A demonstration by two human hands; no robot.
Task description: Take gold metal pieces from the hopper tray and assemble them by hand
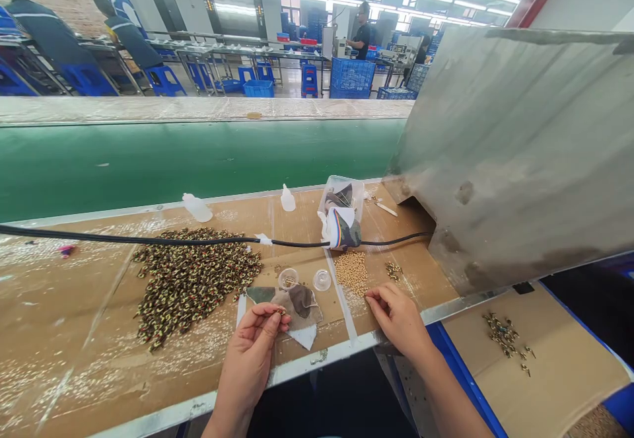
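Observation:
My left hand [255,349] pinches a small dark patterned piece [281,312] between thumb and fingertips, above a camouflage cloth [302,309]. The piece resembles those in the large pile of small brown, yellow and red pieces [193,279] to its left. My right hand [396,316] has its thumb and index finger together at the lower right edge of a heap of tan beads [351,271]. Whatever is between those fingertips is too small to make out. Behind the cloth are a small clear cup [288,278] and a round clear lid [321,280].
A black cable [148,238] crosses the cardboard-covered bench. White bottles [197,207] and a plastic box with cloth [341,190] stand behind. A metal panel [520,154] rises at right. Small metal parts [505,339] lie on cardboard below it. A green conveyor belt [198,160] runs beyond.

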